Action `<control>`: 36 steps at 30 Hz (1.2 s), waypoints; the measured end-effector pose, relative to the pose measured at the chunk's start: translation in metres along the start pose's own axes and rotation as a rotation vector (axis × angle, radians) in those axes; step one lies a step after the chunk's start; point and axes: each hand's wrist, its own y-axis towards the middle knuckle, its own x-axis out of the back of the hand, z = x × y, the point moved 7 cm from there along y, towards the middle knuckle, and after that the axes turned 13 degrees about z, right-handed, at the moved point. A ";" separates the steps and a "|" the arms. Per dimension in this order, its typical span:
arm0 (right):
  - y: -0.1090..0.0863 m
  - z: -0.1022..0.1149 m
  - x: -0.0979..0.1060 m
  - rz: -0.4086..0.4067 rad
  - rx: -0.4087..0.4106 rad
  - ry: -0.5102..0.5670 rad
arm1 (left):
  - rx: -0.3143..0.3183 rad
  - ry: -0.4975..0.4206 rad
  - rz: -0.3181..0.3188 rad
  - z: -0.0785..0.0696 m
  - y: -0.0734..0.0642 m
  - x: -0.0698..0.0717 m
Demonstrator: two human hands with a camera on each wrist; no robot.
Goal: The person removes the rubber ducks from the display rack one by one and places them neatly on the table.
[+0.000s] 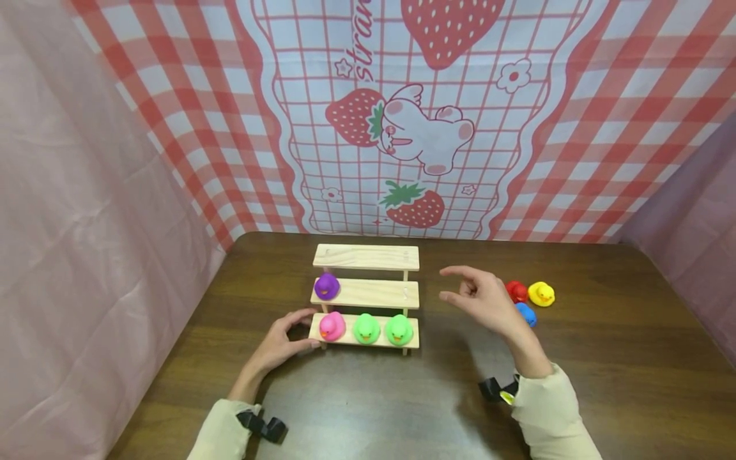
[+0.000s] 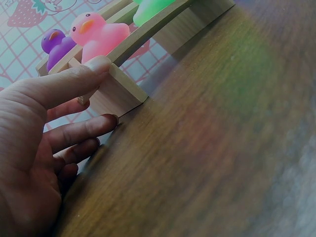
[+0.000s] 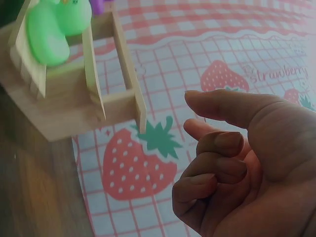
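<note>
A three-step wooden rack (image 1: 368, 259) stands on the table. A pink rubber duck (image 1: 331, 326) and two green rubber ducks, one in the middle (image 1: 366, 328) and one at the right (image 1: 399, 329), sit on its lowest step. At the left of the middle step is a purple rubber duck (image 1: 326, 287). My left hand (image 1: 280, 345) holds the rack's left end, thumb (image 2: 96, 65) at the front corner beside the pink duck. To the right of the rack, my right hand (image 1: 482, 299) hovers with nothing in it, thumb and index finger apart and the other fingers curled.
Right of my right hand lie a red duck (image 1: 516, 291), a yellow duck (image 1: 542, 294) and a blue duck (image 1: 526, 314), the blue one partly hidden by the hand. A strawberry-print cloth (image 1: 494, 211) hangs behind the brown table (image 1: 368, 409); a pink curtain (image 1: 98, 255) hangs at left.
</note>
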 end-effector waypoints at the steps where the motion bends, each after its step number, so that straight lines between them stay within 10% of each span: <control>1: 0.002 0.002 -0.002 0.003 0.003 -0.001 | 0.002 0.004 -0.001 0.000 0.000 0.000; 36: 0.046 0.045 -0.059 0.052 0.094 0.109 | 0.008 -0.003 0.002 0.001 -0.001 0.000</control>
